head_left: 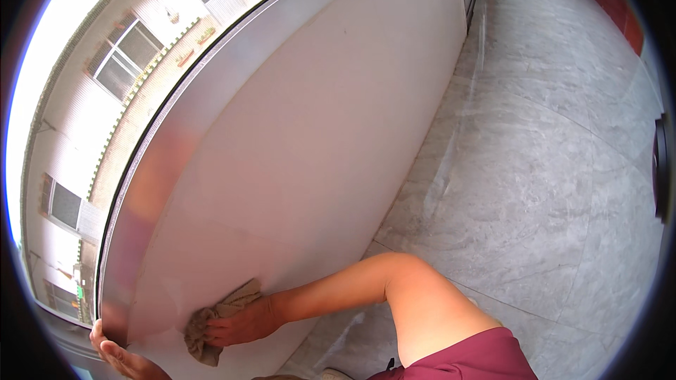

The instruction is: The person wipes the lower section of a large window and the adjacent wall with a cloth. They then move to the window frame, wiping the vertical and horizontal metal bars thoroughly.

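My right hand (243, 324) presses a crumpled brown-beige cloth (203, 338) against the white wall panel (303, 134) under the window. The fingers are closed on the cloth, and part of it sticks out above the knuckles. At the lower left, my left hand (123, 360) is on the near end of the shiny metal ledge (151, 204) that tops the panel. Its fingers curl over the ledge's outer edge, and it holds no cloth. The lower picture edge cuts off the left wrist.
Grey marble-look floor tiles (521, 169) run along the panel's foot. Beyond the ledge, a dark frame edge (186, 74) borders the view of a building (127, 56) with windows. A dark rounded object (660, 169) stands at the far right; a red surface (620, 10) lies farther back.
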`<state>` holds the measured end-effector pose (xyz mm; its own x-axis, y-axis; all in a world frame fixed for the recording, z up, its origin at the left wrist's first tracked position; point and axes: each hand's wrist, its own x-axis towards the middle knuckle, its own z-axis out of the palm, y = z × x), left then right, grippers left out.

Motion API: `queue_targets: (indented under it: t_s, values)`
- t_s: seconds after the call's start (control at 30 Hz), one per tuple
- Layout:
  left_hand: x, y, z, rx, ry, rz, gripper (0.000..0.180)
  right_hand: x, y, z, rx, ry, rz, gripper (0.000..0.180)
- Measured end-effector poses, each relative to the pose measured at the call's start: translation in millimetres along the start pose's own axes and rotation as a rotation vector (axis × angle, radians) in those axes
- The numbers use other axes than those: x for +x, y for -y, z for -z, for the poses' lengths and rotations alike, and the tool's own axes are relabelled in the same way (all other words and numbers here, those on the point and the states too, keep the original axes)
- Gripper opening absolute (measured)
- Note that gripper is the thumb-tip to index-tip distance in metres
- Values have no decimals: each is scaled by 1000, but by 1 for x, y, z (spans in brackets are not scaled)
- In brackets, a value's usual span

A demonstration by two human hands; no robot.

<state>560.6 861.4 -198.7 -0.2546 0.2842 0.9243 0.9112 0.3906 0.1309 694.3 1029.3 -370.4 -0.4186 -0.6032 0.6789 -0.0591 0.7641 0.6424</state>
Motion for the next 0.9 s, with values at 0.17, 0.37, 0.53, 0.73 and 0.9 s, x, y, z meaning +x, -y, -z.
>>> queue_targets:
  t_s: [0.17, 0.37, 0.53, 0.73, 0.9]
  values:
    - [17, -6, 6, 246, 65, -194, 51, -12, -15, -5, 19, -130, 37, 39]
    - [32, -67, -22, 480, -53, -540, 53, -29, -78, 23, 20, -405, -202, 35]
    - [43, -129, -68, 200, 87, -543, 55, -71, -153, 79, -86, -458, -348, 31]
    - [46, -131, -67, 410, -28, -715, 37, -143, -208, 116, -300, -479, -486, 24]
    - [43, -127, -68, 288, 12, -582, 43, -228, -253, 139, -416, -573, -847, 26]
